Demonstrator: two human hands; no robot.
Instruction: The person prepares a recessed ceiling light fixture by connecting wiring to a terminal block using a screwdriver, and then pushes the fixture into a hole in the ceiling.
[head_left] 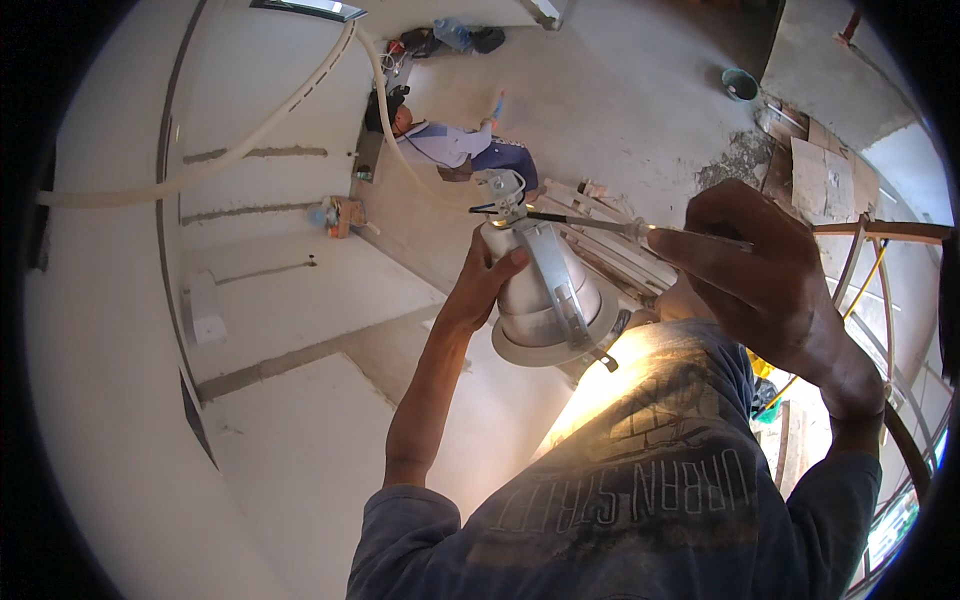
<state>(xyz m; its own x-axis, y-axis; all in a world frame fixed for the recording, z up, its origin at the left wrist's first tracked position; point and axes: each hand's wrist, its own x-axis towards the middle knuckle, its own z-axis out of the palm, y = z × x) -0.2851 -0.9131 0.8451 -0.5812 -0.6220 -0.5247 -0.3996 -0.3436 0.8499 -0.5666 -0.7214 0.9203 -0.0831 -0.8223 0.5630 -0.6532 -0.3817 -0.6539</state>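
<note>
My left hand is wrapped round the side of a silver recessed downlight, its thumb lying on the metal body. The wide rim of the lamp points down toward my shirt, and a metal strap runs along its side. On its upper end sits a small metal bracket with short wires. My right hand grips a screwdriver by its handle. The shaft points left, and its tip is at the base of the bracket, though the exact contact is too small to make out.
A flexible pale conduit hangs from the ceiling opening at upper left. Far below, a person is by the wall. Wooden planks, cardboard and a bucket are on the floor. Metal bars stand at right.
</note>
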